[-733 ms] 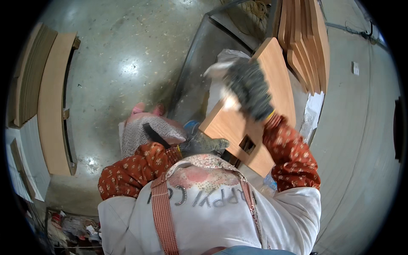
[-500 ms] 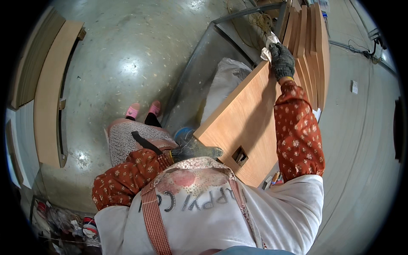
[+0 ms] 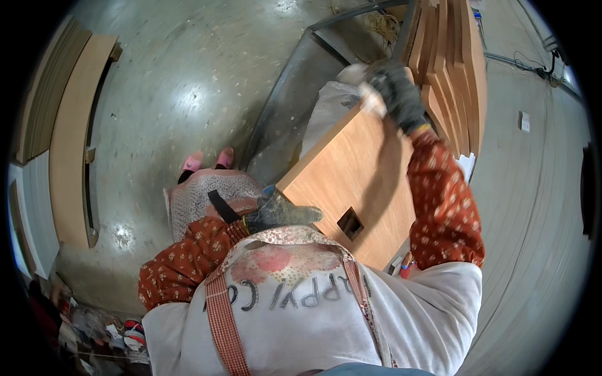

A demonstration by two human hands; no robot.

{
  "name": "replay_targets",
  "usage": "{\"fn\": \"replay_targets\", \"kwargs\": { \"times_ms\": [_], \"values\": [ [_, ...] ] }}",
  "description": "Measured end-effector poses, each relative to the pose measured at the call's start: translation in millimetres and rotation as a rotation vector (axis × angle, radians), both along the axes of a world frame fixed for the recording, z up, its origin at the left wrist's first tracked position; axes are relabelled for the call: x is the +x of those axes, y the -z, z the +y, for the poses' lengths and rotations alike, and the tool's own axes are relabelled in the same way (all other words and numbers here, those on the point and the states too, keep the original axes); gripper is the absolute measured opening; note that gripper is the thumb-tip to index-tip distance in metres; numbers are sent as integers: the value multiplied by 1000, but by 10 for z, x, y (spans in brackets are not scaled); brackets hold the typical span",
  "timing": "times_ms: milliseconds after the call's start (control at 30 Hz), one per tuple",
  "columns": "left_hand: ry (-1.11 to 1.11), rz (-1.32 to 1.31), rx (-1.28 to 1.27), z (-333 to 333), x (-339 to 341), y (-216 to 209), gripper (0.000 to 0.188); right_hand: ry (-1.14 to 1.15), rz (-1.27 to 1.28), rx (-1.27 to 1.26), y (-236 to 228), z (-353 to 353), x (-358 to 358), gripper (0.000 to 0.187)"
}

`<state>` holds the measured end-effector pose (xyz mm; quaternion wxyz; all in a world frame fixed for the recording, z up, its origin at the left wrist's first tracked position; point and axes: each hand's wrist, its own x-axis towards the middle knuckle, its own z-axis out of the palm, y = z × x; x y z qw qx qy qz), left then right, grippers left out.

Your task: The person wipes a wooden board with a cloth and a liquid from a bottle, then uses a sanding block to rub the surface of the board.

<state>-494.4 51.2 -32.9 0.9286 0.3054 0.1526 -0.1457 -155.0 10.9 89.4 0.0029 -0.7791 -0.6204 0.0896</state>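
A light wood-grain panel (image 3: 351, 178) with a rectangular cutout (image 3: 350, 224) lies tilted in front of me. At its near-left corner, my left hand (image 3: 282, 212) in a dark grey glove grips the edge, one digit stretched along the top. Over the far end of the panel is my right hand (image 3: 398, 94), also gloved and smeared by motion. It is closed on a crumpled white rag (image 3: 373, 101) against the far edge. Whether the white thing is cloth or paper is hard to tell.
Several upright wooden panels (image 3: 454, 75) lean together at the far right. A dark metal frame (image 3: 282, 91) and a white plastic sheet (image 3: 326, 113) lie beyond my panel. Long stacked boards (image 3: 72, 138) stand at the left. Assorted clutter (image 3: 106, 332) sits at the lower left.
My right hand has swept left along the panel's far edge with the white rag. My left hand stays on the near corner, and the panel sits slightly further left in view.
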Motion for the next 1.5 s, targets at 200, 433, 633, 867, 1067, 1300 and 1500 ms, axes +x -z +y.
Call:
{"fn": "replay_targets", "kwargs": {
  "times_ms": [200, 433, 633, 867, 1067, 1300, 1500],
  "values": [
    [116, 81, 137, 176, 70, -182, 57, 230, -305, -36, -31, 286, 269, 36],
    [171, -102, 16, 219, 10, -129, 53, -293, 74, 119, 243, 231, -1892, 47],
    [-167, -470, 270, 166, 0, 8, 42, -352, 389, -155, 170, 386, -1799, 41],
    [-401, -640, 532, -95, 98, 414, 36, -363, 171, -212, -91, 716, -1558, 29],
    [-565, -701, 568, -185, 252, 421, 49, -362, 239, -324, 224, 572, -2033, 34],
    [-27, -252, 30, 245, 65, -73, 94, -391, -49, -751, 121, 1100, -1547, 35],
    [-245, -407, 185, 47, 182, 64, 82, -115, 444, -516, -206, 918, -1840, 32]
  ]
}}
